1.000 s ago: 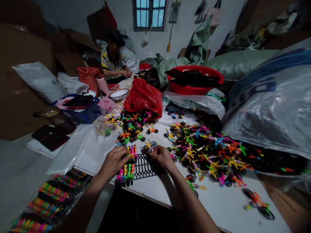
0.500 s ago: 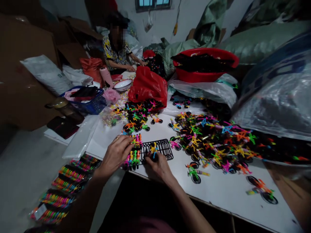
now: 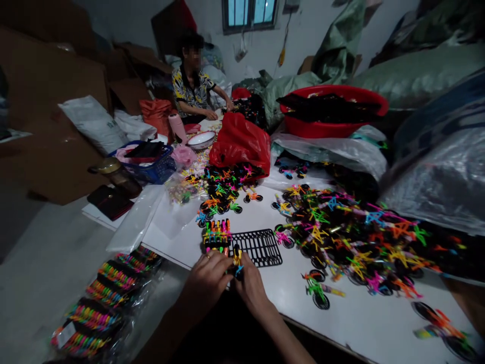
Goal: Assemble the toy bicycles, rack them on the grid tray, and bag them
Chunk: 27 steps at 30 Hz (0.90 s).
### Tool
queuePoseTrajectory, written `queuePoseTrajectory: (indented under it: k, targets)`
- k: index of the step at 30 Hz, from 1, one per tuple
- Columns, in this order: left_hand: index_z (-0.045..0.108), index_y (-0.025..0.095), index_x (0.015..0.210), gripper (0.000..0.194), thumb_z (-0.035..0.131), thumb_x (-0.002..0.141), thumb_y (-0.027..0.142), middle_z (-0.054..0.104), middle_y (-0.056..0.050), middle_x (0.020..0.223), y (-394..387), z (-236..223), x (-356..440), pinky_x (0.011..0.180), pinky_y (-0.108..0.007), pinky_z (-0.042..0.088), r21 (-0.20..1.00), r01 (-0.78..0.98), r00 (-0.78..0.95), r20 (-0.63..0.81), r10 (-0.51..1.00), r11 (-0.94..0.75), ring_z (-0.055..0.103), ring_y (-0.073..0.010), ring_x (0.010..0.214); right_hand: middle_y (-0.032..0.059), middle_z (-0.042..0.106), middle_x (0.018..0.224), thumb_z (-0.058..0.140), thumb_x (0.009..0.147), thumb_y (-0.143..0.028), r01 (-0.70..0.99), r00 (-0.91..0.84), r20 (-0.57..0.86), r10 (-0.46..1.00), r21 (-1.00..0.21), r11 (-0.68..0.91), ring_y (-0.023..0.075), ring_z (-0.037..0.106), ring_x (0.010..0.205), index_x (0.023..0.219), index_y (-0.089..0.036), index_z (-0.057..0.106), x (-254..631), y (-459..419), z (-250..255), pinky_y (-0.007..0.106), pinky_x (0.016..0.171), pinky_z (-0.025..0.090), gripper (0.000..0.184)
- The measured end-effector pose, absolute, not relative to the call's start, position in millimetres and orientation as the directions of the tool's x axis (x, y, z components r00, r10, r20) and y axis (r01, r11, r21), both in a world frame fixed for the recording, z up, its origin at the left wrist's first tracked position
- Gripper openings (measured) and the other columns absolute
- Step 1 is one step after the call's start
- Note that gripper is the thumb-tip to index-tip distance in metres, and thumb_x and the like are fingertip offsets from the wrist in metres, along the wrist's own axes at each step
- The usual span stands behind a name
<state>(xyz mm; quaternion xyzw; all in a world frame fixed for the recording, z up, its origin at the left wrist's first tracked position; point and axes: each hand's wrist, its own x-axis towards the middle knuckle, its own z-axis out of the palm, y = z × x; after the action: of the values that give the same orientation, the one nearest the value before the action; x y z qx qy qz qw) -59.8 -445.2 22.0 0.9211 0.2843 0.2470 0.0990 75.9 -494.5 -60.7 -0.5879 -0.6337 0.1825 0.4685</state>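
A yellow toy bicycle [image 3: 237,257] with a blue part stands upright at the near edge of a black plastic grid rack [image 3: 265,247]. My right hand [image 3: 250,283] grips it from the right. My left hand [image 3: 210,275] closes on it from the left, fingertips partly hidden behind one another. At the rack's left end, several colourful toy bicycles [image 3: 216,233] stand packed side by side, the nearer ones partly covered by my left hand. The rack lies flat on the white table [image 3: 174,240].
A large heap of toy bicycles [image 3: 341,227] spreads on the right; a green one [image 3: 317,289] lies nearer. Behind are a red plastic bag [image 3: 242,144] and a red basin [image 3: 333,124]. Wrapped packs [image 3: 94,323] lie low at left. Across the table sits another person [image 3: 193,93].
My left hand has moved from the packed row down and right to the yellow toy bicycle. My right hand still holds it, now nearer the rack's front edge. The view has shifted slightly.
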Motion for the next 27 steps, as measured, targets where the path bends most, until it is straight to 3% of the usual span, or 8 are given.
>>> queuePoseTrajectory:
  k: [3,10,14,19,20,23,27]
  targets:
    - [0.057,0.016,0.105,0.019,0.048,0.089,0.021,0.064,-0.006,0.093,-447.6,23.5,-55.4,0.080,-0.040,0.049,0.323,0.480,0.701,0.417,0.578,-0.815,0.058,-0.0231,0.089,0.0065,0.053,0.088,0.041,0.070,-0.007,0.591,0.089,0.356,0.930,-0.770,0.239,0.0204,0.051,0.080,0.099,-0.018,0.052,78.8,-493.4,-62.5,0.032,0.070,0.045,0.032]
    - [0.060,0.016,0.100,0.024,0.037,0.094,0.017,0.063,-0.005,0.080,-444.8,15.9,-50.8,0.071,-0.032,0.050,0.246,0.432,0.669,0.558,0.491,-0.868,0.059,-0.0186,0.077,0.0064,0.054,0.085,0.041,0.079,-0.008,0.652,0.018,0.288,0.957,-0.729,0.207,0.0177,0.053,0.070,0.099,-0.017,0.054,77.0,-486.5,-59.2,0.026,0.062,0.046,0.025]
    - [0.060,0.015,0.099,0.030,0.031,0.095,0.018,0.063,-0.006,0.080,-440.7,12.6,-51.7,0.069,-0.034,0.051,0.195,0.422,0.667,0.595,0.449,-0.885,0.059,-0.0200,0.076,0.0087,0.059,0.096,0.046,0.075,-0.006,0.697,0.078,0.273,0.959,-0.702,0.143,0.0198,0.057,0.083,0.100,-0.018,0.057,76.6,-491.6,-60.1,0.028,0.072,0.047,0.030]
    - [0.059,0.017,0.103,0.034,0.027,0.093,0.015,0.064,-0.007,0.086,-435.3,9.4,-62.4,0.076,-0.032,0.052,0.240,0.339,0.728,0.546,0.415,-0.910,0.060,-0.0188,0.080,0.0005,0.062,0.070,0.044,0.083,-0.010,0.628,-0.166,-0.084,0.983,-0.778,0.040,0.0149,0.059,0.064,0.088,-0.016,0.063,130.0,-457.0,-18.8,0.021,0.057,0.044,0.020]
    - [0.059,0.017,0.106,0.034,0.028,0.093,0.014,0.064,-0.007,0.088,-434.3,8.6,-65.0,0.078,-0.031,0.051,0.248,0.342,0.738,0.526,0.423,-0.906,0.060,-0.0188,0.082,0.0002,0.063,0.071,0.044,0.084,-0.009,0.671,-0.131,-0.097,0.987,-0.741,0.016,0.0141,0.059,0.065,0.089,-0.016,0.064,147.7,-439.6,-6.3,0.020,0.059,0.044,0.021]
    - [0.058,0.017,0.110,0.034,0.030,0.091,0.013,0.065,-0.008,0.094,-432.1,4.7,-70.1,0.081,-0.030,0.051,0.198,0.345,0.773,0.495,0.397,-0.918,0.061,-0.0191,0.089,0.0070,0.063,0.096,0.050,0.081,-0.007,0.867,0.142,0.035,0.989,-0.486,-0.107,0.0168,0.058,0.086,0.101,-0.014,0.062,194.4,-377.5,19.0,0.023,0.076,0.043,0.024]
    - [0.062,0.021,0.102,0.033,0.032,0.091,0.010,0.068,-0.004,0.090,-430.3,-8.4,-69.9,0.078,-0.027,0.051,0.089,0.423,0.738,0.544,0.399,-0.902,0.063,-0.0179,0.086,0.0181,0.055,0.106,0.048,0.081,-0.007,0.895,0.258,0.079,0.963,-0.395,-0.207,0.0254,0.050,0.099,0.104,-0.007,0.060,203.0,-323.5,9.6,0.031,0.079,0.041,0.026]
